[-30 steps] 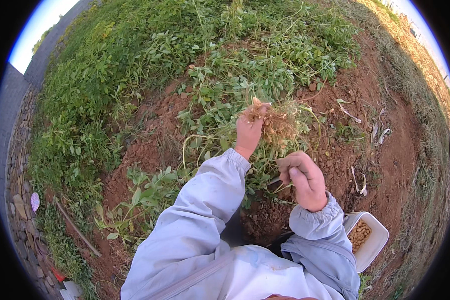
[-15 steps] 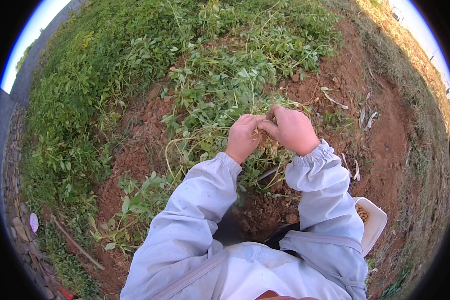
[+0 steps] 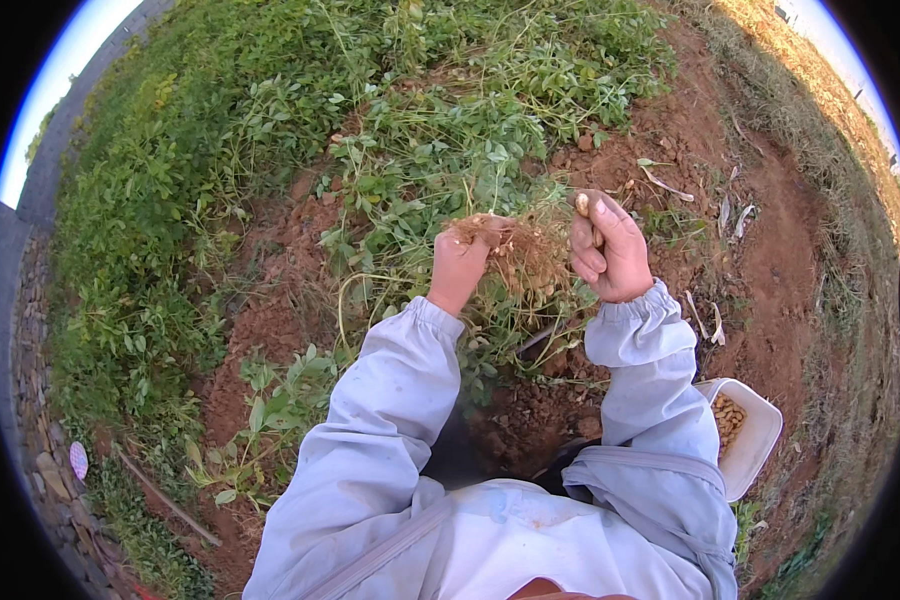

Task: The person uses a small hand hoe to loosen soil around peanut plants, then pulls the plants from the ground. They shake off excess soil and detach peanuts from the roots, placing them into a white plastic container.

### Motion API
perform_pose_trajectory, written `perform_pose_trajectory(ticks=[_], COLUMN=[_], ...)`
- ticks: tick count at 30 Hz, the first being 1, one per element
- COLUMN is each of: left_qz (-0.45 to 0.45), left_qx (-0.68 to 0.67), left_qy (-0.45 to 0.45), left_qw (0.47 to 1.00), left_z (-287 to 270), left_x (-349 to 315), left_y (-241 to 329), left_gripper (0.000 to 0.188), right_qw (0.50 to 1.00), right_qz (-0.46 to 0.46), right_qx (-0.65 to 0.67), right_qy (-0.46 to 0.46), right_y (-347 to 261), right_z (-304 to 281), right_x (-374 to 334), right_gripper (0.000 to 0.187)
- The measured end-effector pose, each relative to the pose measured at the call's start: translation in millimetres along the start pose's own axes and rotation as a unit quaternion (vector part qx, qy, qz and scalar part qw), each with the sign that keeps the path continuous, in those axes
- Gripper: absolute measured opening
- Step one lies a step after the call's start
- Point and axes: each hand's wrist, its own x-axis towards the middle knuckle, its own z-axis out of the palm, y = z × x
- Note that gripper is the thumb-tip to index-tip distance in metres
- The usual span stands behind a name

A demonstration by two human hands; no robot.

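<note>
My left hand [image 3: 460,268] is closed around a peanut plant, whose tangled brown roots [image 3: 526,252] spread out between both hands. Just right of the roots, my right hand [image 3: 615,252] pinches pale peanuts [image 3: 582,204]; one shows at the fingertips and another between the curled fingers. Below and to the right, a white tub [image 3: 760,450] holds a heap of peanuts [image 3: 729,416], partly covered by my right sleeve. Leafy green stems lie beneath and beyond both hands.
Pulled green plants [image 3: 440,130] cover the ground ahead. Reddish soil [image 3: 770,310] runs along the right, with dry husks [image 3: 742,220] on it. At lower left lie a stick [image 3: 165,495] and a small pinkish oval thing [image 3: 78,460], beside a stone edging [image 3: 55,480].
My hands were together at the roots and are now apart. The right hand has moved slightly right with peanuts in its fingers. The roots now show openly, and more of the tub is visible.
</note>
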Motion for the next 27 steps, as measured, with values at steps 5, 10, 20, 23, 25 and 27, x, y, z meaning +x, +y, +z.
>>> perform_pose_trajectory(ticks=[5,10,20,23,25,27], left_qz=[-0.106,-0.134,-0.065,0.060,0.042,0.039], left_qx=[-0.207,-0.277,-0.080,0.120,0.129,0.106], left_qy=[0.078,0.082,-0.164,-0.117,-0.052,0.007], left_qw=[0.969,0.948,0.981,0.984,0.989,0.994], left_z=[-12.4,-22.1,-29.0,-18.8,-18.9,-12.2], left_x=[8.1,11.2,4.6,1.6,1.3,1.1], left_y=[8.5,7.7,37.4,18.9,14.3,14.8], left_gripper=[0.018,0.012,0.040,0.041,0.034,0.022], right_qw=[0.992,0.858,0.765,0.759,0.786,0.838], right_qz=[-0.068,-0.115,-0.110,-0.123,-0.122,-0.094], right_qx=[0.083,-0.493,-0.634,-0.636,-0.600,-0.523], right_qy=[0.059,0.087,0.034,0.063,0.087,0.128], right_y=[1.9,33.9,37.9,42.9,43.4,40.7], right_z=[-14.4,-20.7,-2.6,1.2,-0.5,-2.5], right_x=[-10.9,12.0,37.4,34.9,33.4,28.4], right_gripper=[0.023,0.031,0.036,0.036,0.036,0.035])
